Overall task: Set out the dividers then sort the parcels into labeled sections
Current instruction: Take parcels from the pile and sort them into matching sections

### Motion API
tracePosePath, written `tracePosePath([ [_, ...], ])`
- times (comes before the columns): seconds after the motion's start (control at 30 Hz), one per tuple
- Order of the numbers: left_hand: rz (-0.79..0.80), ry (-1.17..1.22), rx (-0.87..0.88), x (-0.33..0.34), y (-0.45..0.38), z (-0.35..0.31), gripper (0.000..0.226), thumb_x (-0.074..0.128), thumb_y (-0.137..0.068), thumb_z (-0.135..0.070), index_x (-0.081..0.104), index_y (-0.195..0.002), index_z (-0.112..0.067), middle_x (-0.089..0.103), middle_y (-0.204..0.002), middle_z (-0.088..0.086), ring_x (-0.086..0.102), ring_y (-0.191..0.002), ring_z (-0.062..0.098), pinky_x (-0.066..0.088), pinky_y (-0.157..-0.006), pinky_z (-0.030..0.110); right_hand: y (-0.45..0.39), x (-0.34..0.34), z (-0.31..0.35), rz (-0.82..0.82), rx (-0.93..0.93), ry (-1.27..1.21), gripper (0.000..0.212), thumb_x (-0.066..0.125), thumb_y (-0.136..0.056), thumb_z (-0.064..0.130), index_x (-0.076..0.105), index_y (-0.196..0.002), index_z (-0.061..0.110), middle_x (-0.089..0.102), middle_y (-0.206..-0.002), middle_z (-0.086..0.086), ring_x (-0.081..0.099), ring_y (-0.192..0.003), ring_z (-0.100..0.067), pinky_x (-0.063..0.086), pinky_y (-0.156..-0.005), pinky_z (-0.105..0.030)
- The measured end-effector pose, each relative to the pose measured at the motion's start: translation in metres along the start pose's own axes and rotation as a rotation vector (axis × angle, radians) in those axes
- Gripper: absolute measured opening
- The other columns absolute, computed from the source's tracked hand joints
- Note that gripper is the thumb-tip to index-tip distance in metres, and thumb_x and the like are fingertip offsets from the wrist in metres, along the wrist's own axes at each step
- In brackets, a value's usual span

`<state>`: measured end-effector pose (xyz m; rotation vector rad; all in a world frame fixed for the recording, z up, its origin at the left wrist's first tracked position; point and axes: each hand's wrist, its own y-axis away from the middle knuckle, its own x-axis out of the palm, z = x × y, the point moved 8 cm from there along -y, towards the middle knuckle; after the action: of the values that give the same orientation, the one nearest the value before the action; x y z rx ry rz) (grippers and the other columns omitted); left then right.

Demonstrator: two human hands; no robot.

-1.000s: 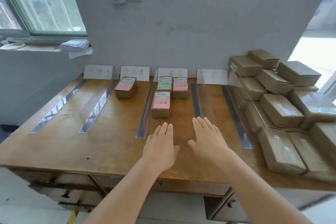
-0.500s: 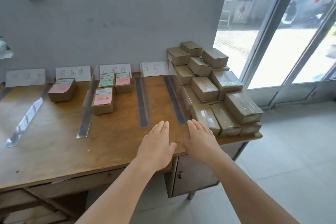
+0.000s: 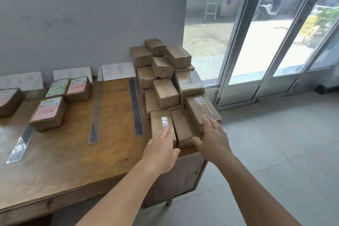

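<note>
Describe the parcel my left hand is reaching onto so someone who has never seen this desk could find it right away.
Start at the wooden desk against the grey wall and go to the pile of brown parcels at its right end. In the front row at the desk's near edge, it is the leftmost parcel, beside the last clear divider. Only it has the left hand over its near end.

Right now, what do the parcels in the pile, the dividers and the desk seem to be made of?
Parcels: brown cardboard, matte, sealed with glossy clear tape that glints.
Dividers: probably clear acrylic or similar plastic; the desk shows through them.
Desk: wood or wood veneer, with visible grain and a dull sheen.
</note>
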<state>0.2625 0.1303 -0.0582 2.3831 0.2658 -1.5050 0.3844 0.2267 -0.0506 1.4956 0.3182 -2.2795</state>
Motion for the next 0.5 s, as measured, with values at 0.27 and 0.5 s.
tracePosePath([
  [0.27,0.062,-0.066,-0.1,0.029,-0.046,-0.025,0.07,0.045,-0.101,-0.035,0.004,-0.156,-0.018,0.003,-0.163,-0.001,0.004,-0.149,0.018,0.01,-0.119,0.037,-0.057,0.003,-0.039,0.03,0.052,-0.086,0.105,0.064,-0.081,0.058,-0.002,-0.154,0.021,0.001,-0.161,-0.012,0.0,-0.148,-0.029,0.008,-0.12,-0.041],
  [0.5,0.071,-0.023,-0.173,0.039,-0.051,-0.02,0.069,0.046,-0.101,-0.034,0.006,-0.156,-0.019,0.004,-0.163,-0.002,0.006,-0.149,0.019,0.012,-0.119,0.037,-0.074,0.01,-0.037,-0.054,0.011,-0.087,0.099,0.06,-0.086,0.049,-0.006,-0.153,0.016,0.009,-0.157,-0.014,0.014,-0.142,-0.036,0.017,-0.118,-0.045],
])
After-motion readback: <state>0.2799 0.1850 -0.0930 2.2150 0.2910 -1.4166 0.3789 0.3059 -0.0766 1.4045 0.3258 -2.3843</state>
